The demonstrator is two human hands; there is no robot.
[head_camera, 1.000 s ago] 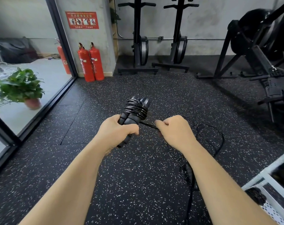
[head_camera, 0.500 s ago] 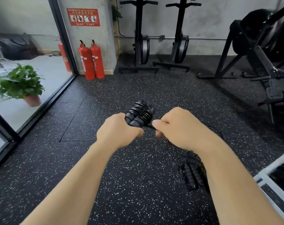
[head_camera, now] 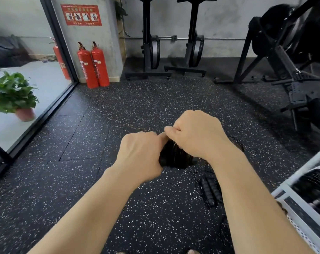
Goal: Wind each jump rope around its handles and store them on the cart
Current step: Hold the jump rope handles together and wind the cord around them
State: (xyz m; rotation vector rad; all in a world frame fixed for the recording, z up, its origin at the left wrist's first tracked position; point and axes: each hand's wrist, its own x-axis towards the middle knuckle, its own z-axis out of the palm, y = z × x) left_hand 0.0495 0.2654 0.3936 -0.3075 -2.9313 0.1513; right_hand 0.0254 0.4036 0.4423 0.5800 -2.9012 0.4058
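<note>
Under right hand (head_camera: 195, 132), blurred jump rope (head_camera: 174, 159), left hand (head_camera: 141, 153) gripping

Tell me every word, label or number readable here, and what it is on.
Red wall sign: four pictograms with lines of characters above and below, too blurred to read.
Two red fire extinguishers: small labels, too small to read.
Third extinguisher behind the glass: a label, unreadable.
No other text shows.

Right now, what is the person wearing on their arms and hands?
Nothing visible. Both forearms are bare down to the frame's edge, no sleeves showing. The left hand and right hand have no gloves, and no watch, ring or wristband shows.
</note>
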